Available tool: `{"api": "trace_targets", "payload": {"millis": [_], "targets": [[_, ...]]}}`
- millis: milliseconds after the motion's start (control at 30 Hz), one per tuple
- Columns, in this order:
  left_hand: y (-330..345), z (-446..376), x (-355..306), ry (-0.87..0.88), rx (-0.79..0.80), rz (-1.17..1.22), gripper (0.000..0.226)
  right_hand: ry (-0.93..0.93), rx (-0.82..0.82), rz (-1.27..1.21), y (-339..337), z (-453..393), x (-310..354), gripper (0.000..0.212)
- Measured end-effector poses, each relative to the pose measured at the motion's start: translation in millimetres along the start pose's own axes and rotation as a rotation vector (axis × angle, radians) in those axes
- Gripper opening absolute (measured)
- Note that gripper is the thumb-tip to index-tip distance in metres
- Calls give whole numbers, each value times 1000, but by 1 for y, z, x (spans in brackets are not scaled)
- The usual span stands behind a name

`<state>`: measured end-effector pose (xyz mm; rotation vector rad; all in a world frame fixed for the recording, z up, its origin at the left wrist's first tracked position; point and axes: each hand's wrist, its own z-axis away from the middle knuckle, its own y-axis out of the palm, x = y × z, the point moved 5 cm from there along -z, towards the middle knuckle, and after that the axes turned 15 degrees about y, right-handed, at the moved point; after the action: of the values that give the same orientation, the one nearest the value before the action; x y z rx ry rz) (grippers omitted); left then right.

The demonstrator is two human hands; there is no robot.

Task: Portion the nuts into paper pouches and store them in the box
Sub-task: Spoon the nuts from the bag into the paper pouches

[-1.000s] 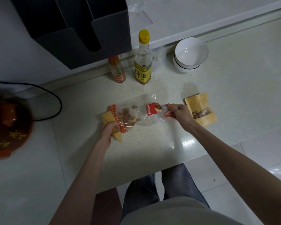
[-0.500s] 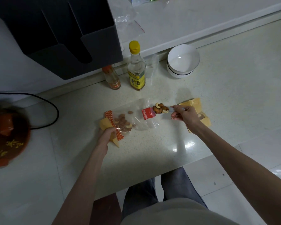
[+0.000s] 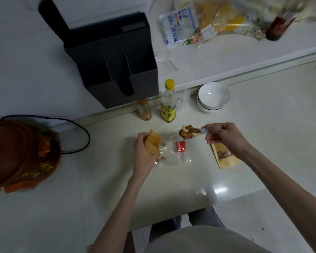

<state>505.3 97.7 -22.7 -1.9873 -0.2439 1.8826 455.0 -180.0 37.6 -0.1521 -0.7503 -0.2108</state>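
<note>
A dark box [image 3: 117, 70] stood at the bench's [image 3: 263, 143] back edge. Mid-bench, the left hand [image 3: 144, 154] gripped a paper pouch [image 3: 152, 144] over a clear bag [image 3: 173, 154], while the right hand [image 3: 224, 137] pinched a spoon [image 3: 203, 131] heaped with nuts [image 3: 189, 132]. A filled pouch [image 3: 224, 157] lay beneath that wrist.

I am reaching both bare forearms forward over the counter. My left hand [image 3: 145, 152] is curling its fingers around a paper pouch [image 3: 152, 143], and my right hand [image 3: 224, 136] is pinching the handle of a loaded spoon [image 3: 191, 133], held level.
</note>
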Motion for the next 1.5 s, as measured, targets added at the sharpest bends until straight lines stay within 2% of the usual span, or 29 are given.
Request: {"api": "trace_targets", "payload": {"millis": [67,167,267,367,633,1067,1300,1400,1500], "targets": [[3,-4,-14,69,27,-23,66,-41,39,38,5,18,23,21],[6,-6,-33,71,78,-38,73,-102,78,93,13,44,54,22],[-1,-3,-60,150,51,-183,76,-156,99,152,23,65,76,22],[-8,-1,-83,206,29,-217,78,-186,117,193,33,84,90,23],[-22,7,-115,289,14,-178,64,-227,78,270,46,112,99,24],[-28,16,-135,381,78,-221,80,-221,34,348,58,140,108,25],[-32,16,-141,420,61,-218,77,-293,-106,569,77,161,131,24],[-35,17,-144,430,39,-201,78,-437,-218,798,92,174,144,33],[-39,18,-142,412,18,-169,82,-585,-276,912,109,184,154,36]]}}
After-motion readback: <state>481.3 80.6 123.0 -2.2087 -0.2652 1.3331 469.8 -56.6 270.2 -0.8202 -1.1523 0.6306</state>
